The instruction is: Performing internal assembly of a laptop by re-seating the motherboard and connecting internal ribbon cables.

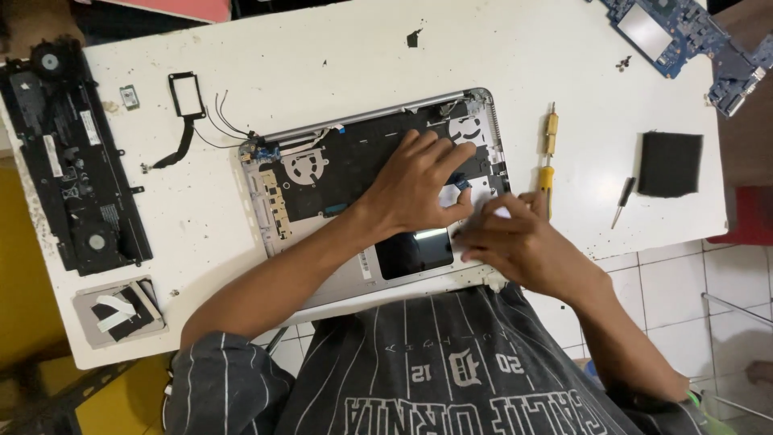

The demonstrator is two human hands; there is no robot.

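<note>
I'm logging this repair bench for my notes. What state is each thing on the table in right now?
Laptop base: opened up, insides bare.
Left hand: spread flat on the laptop's insides.
Right hand: fingers bent at the laptop's right edge; I can't tell what they pinch.
Yellow screwdriver: lying loose, untouched.
Small dark screwdriver: lying loose.
Blue circuit board: removed, set aside.
Black battery and fan part: removed, lying flat.
Black pad: lying flat.

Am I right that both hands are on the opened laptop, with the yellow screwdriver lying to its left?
Not quite: the head view shows the yellow screwdriver lying to the right of the laptop, not the left. Both the left hand and right hand are on it.
</note>
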